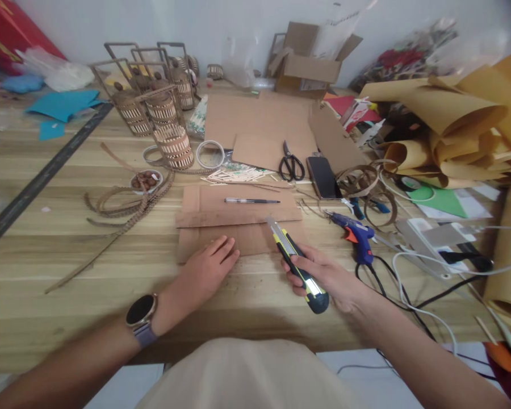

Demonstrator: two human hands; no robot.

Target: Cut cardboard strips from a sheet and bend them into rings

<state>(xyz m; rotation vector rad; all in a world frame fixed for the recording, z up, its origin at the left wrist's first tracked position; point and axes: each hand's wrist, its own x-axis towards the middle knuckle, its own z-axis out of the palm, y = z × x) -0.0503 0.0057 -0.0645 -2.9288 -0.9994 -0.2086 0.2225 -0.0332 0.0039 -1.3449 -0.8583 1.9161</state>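
The right hand (310, 270) has its fingers wrapped around a black-and-yellow snap-off utility knife (288, 243), silver blade extended, above creased brown cardboard (255, 243) on the table (25, 318). The left hand (208, 264) presses the cardboard, fingers flat, slightly parted. A small white bowl (160, 182) contains reddish-brown nut-like pieces (146, 180); clear plastic (331, 42) protrudes from an open carton (309, 71).
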